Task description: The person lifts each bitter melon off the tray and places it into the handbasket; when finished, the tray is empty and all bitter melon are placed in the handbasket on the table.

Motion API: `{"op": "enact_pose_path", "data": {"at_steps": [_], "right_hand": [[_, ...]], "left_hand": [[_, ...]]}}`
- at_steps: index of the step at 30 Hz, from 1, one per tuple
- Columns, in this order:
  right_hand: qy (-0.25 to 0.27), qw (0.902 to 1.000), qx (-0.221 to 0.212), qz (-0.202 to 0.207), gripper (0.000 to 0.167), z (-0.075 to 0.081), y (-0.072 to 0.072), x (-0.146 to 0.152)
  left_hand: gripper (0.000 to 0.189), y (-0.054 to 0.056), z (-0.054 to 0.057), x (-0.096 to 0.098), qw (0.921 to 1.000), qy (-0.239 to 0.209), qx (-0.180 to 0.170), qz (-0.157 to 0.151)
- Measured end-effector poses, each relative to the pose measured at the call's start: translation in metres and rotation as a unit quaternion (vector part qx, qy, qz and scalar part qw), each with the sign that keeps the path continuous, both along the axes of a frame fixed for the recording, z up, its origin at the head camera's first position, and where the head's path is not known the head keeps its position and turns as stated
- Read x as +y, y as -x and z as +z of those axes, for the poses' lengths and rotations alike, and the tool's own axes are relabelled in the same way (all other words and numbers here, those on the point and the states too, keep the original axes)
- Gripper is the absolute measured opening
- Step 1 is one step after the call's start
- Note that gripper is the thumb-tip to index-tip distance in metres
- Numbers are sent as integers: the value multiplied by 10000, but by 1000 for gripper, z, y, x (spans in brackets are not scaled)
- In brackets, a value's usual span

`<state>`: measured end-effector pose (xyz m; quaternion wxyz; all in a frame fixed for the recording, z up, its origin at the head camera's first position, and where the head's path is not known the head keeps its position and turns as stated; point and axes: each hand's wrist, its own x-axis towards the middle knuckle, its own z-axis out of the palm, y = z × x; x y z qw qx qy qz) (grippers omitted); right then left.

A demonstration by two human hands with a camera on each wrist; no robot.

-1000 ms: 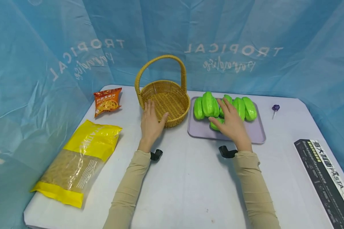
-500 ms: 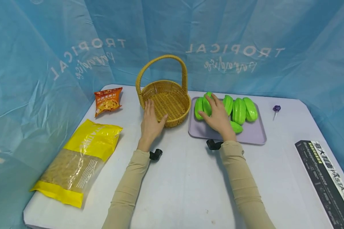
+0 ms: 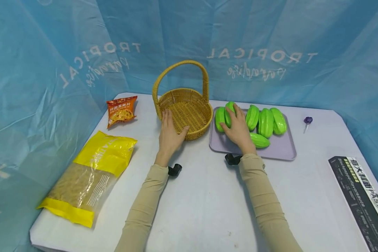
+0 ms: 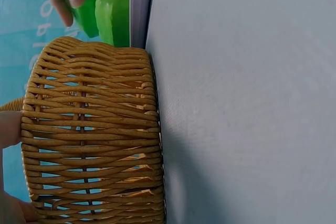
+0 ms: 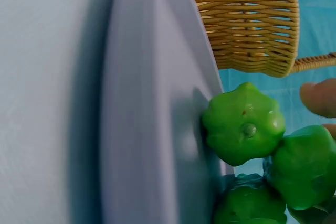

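Observation:
My left hand (image 3: 171,136) rests at the near left side of a woven basket (image 3: 205,123) with a tall handle, fingers straight along the rim and thumb spread. In the left wrist view the basket's wall (image 4: 92,129) fills the left part, with parts of that hand at its rim. My right hand (image 3: 237,131) is over several green ridged fruits, which look like star fruits (image 3: 266,123), on a lilac tray (image 3: 280,153). Its thumb (image 5: 319,98) stands apart from the upper fruit (image 5: 304,169) in the right wrist view. Some fruits are partly hidden under the hand.
An orange snack bag (image 3: 121,111) and a large yellow pasta bag (image 3: 91,178) lie on the left. On the right are a purple lollipop (image 3: 308,120) and a black pasta box (image 3: 360,199). A blue curtain (image 3: 182,31) hangs behind the white table (image 3: 201,210).
My right hand has moved left across the tray, from the middle fruits to the left ones. The left hand stays at the basket. The view has shifted slightly.

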<state>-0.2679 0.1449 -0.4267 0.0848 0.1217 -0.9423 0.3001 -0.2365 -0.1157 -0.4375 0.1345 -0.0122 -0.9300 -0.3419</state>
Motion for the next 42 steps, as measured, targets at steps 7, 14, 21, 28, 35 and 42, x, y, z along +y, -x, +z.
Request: {"op": "enact_pose_path", "data": {"at_steps": [7,14,21,28,35,42], "right_hand": [[200,9998,71,-9,64,-2,2,-2],[428,9990,37,-113,61,-1,3,-1],[576,9982,58,-167,61,4,0,1],[631,9978,-31,-183,61,7,-4,2],[675,9977,0,-114,62,7,-4,1],[723,9972,133,-163,59,8,-3,0]], "left_hand": [[95,0,0,-1,9999,124,12,-7],[93,-3,-1,-3,9997,220,36,-107],[84,-5,-1,-1,9998,202,59,-9],[68,-4,1,2,9959,-14,710,565],[57,-6,3,4,9787,102,1666,1193],[80,-3,0,3,9959,-215,696,536]]}}
